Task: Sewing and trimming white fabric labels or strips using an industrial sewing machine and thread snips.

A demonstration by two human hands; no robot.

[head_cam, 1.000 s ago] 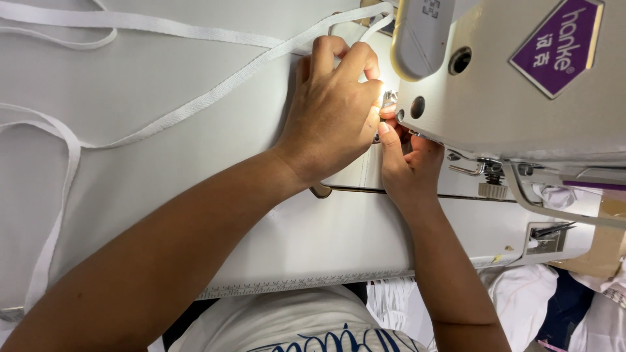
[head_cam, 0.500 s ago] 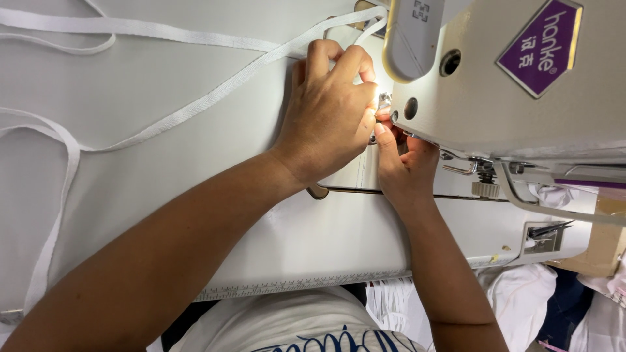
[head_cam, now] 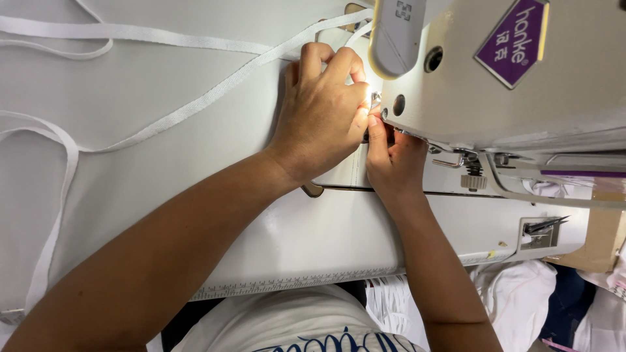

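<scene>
white tape [head_cam: 195, 107] | flat, long (looping) | table to machine head [head_cam: 495, 72]

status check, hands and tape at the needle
Left hand and right hand both pinched at the needle area of the sewing machine. White tape trails left across the table. Left hand hides the needle.

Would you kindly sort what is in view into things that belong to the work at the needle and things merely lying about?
In use:
left hand
right hand
sewing machine
white tape, running towards the needle

Lying about:
white cloth pile
cardboard box
dark blue cloth
ruler strip on the table edge
</scene>
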